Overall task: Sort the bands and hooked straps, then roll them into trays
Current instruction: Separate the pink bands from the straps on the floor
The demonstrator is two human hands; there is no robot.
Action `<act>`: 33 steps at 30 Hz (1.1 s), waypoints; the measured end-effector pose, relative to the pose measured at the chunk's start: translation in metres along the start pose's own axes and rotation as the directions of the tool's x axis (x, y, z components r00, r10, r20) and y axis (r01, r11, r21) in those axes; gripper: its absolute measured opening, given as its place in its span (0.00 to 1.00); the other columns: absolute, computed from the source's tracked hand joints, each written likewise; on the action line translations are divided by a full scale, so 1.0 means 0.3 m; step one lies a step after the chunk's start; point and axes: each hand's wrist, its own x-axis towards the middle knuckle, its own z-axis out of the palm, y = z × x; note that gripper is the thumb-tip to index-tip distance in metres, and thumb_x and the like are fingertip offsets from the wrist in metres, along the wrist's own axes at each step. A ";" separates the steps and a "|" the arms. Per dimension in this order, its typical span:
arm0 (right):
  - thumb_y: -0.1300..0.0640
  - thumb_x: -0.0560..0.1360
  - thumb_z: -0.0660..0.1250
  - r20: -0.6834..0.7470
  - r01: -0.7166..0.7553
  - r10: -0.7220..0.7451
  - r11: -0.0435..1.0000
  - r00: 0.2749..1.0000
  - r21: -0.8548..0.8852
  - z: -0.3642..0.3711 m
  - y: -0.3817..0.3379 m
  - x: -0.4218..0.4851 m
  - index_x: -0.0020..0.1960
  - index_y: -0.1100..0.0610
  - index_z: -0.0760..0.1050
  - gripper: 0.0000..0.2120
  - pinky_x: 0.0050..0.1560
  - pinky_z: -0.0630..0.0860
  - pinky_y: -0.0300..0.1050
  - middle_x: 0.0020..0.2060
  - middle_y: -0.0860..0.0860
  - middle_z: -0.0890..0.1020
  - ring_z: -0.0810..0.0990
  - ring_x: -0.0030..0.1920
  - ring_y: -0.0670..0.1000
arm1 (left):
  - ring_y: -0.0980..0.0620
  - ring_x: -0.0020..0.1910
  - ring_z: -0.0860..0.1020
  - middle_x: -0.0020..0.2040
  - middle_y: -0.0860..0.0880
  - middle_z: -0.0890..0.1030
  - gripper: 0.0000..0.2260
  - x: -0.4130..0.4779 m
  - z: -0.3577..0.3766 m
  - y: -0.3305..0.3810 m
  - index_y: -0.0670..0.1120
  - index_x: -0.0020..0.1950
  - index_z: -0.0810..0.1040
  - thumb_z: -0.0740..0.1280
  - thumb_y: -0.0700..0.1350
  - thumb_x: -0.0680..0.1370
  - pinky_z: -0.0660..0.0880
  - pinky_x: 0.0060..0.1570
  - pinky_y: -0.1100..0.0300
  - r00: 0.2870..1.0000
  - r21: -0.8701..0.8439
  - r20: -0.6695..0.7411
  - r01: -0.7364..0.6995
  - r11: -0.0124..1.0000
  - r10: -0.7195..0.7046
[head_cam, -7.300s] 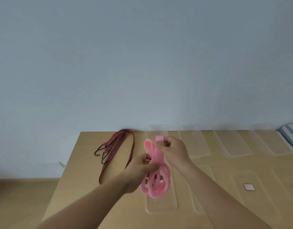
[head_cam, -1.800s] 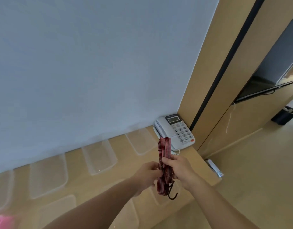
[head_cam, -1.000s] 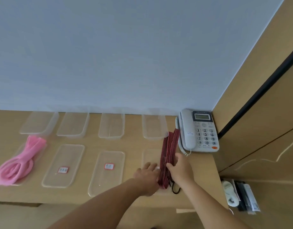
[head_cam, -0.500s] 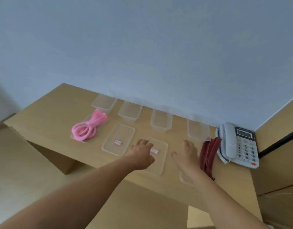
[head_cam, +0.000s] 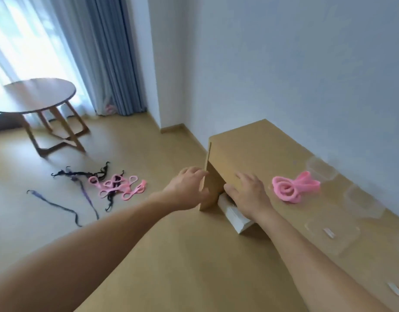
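Hovering at the left end of a wooden desk (head_cam: 257, 152), a person's left hand (head_cam: 189, 188) and right hand (head_cam: 250, 194) show loosely spread fingers and hold nothing (whether either touches the wood is unclear). A rolled pink band (head_cam: 293, 188) lies on the desktop beside the right hand, near blurred clear trays (head_cam: 362, 199). Pink bands (head_cam: 117, 185) and dark hooked straps (head_cam: 81, 173) tangle on the floor. A white block (head_cam: 234, 215) sits half-hidden behind the right wrist.

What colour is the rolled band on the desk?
Pink. The rolled band shows best in the head view.
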 end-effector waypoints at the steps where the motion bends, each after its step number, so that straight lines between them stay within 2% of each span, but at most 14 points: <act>1: 0.42 0.78 0.62 0.033 0.049 -0.049 0.999 0.998 0.018 0.042 -0.073 0.021 0.76 0.54 0.64 0.30 0.74 0.57 0.49 0.76 0.52 0.63 0.57 0.76 0.53 | 0.46 0.76 0.60 0.77 0.49 0.64 0.26 -0.024 -0.036 -0.070 0.49 0.76 0.64 0.63 0.52 0.79 0.60 0.72 0.52 0.999 -0.011 -0.026 0.040 0.999 -0.040; 7: 0.40 0.78 0.62 0.194 0.317 -0.322 0.947 0.927 0.053 0.254 -0.374 0.146 0.76 0.51 0.63 0.30 0.74 0.56 0.46 0.77 0.48 0.59 0.55 0.77 0.49 | 0.49 0.74 0.64 0.75 0.50 0.67 0.25 -0.114 -0.139 -0.398 0.49 0.75 0.68 0.65 0.51 0.78 0.61 0.71 0.55 0.954 -0.135 -0.161 0.234 0.963 -0.254; 11: 0.39 0.78 0.61 0.325 0.416 -0.416 0.906 0.849 0.072 0.381 -0.478 0.270 0.76 0.49 0.62 0.30 0.76 0.55 0.50 0.78 0.47 0.58 0.53 0.77 0.50 | 0.51 0.76 0.60 0.76 0.51 0.65 0.24 -0.113 -0.153 -0.553 0.49 0.75 0.68 0.65 0.50 0.79 0.58 0.74 0.55 0.922 -0.200 -0.154 0.324 0.925 -0.356; 13: 0.40 0.77 0.62 0.369 0.449 -0.452 0.888 0.812 0.101 0.434 -0.518 0.350 0.76 0.49 0.62 0.30 0.76 0.56 0.51 0.78 0.47 0.58 0.53 0.77 0.49 | 0.53 0.75 0.61 0.76 0.54 0.63 0.24 -0.096 -0.165 -0.617 0.51 0.76 0.66 0.65 0.51 0.79 0.59 0.72 0.59 0.904 -0.222 -0.160 0.359 0.907 -0.397; 16: 0.40 0.77 0.63 0.431 0.488 -0.498 0.861 0.753 0.142 0.484 -0.572 0.470 0.76 0.49 0.63 0.31 0.74 0.54 0.45 0.76 0.46 0.59 0.53 0.75 0.44 | 0.56 0.74 0.61 0.75 0.57 0.64 0.25 -0.062 -0.204 -0.702 0.53 0.76 0.65 0.64 0.50 0.80 0.57 0.69 0.64 0.867 -0.259 -0.161 0.425 0.868 -0.472; 20: 0.41 0.77 0.64 0.458 0.577 -0.582 0.799 0.672 0.168 0.537 -0.663 0.644 0.75 0.50 0.65 0.29 0.69 0.50 0.35 0.74 0.43 0.63 0.55 0.72 0.40 | 0.55 0.73 0.63 0.74 0.55 0.66 0.24 0.002 -0.268 -0.819 0.51 0.75 0.66 0.65 0.49 0.80 0.59 0.70 0.63 0.797 -0.324 -0.210 0.490 0.809 -0.567; 23: 0.43 0.76 0.67 0.485 0.604 -0.612 0.773 0.625 0.195 0.584 -0.741 0.747 0.73 0.50 0.68 0.28 0.65 0.47 0.25 0.68 0.39 0.65 0.56 0.68 0.35 | 0.59 0.72 0.63 0.73 0.56 0.67 0.22 0.024 -0.297 -0.912 0.52 0.74 0.68 0.65 0.48 0.80 0.56 0.67 0.69 0.741 -0.402 -0.247 0.508 0.762 -0.624; 27: 0.43 0.77 0.66 0.580 0.620 -0.591 0.764 0.560 0.180 0.721 -0.848 0.900 0.73 0.49 0.68 0.27 0.68 0.51 0.34 0.71 0.41 0.65 0.55 0.69 0.35 | 0.59 0.73 0.61 0.74 0.55 0.66 0.23 0.072 -0.305 -1.109 0.52 0.75 0.67 0.65 0.49 0.80 0.56 0.69 0.67 0.700 -0.455 -0.226 0.539 0.709 -0.677; 31: 0.44 0.78 0.66 0.630 0.597 -0.527 0.793 0.570 0.122 0.920 -0.958 1.062 0.73 0.50 0.68 0.26 0.68 0.51 0.33 0.71 0.41 0.65 0.56 0.72 0.38 | 0.56 0.74 0.61 0.74 0.53 0.66 0.23 0.182 -0.305 -1.380 0.50 0.75 0.67 0.64 0.48 0.80 0.56 0.70 0.66 0.689 -0.485 -0.152 0.573 0.661 -0.709; 33: 0.44 0.78 0.65 0.645 0.565 -0.483 0.819 0.592 0.095 1.040 -1.016 1.155 0.72 0.49 0.68 0.25 0.67 0.52 0.32 0.69 0.39 0.66 0.57 0.70 0.36 | 0.56 0.74 0.62 0.74 0.53 0.67 0.23 0.265 -0.310 -1.552 0.50 0.75 0.66 0.63 0.49 0.80 0.57 0.70 0.65 0.698 -0.477 -0.098 0.593 0.649 -0.710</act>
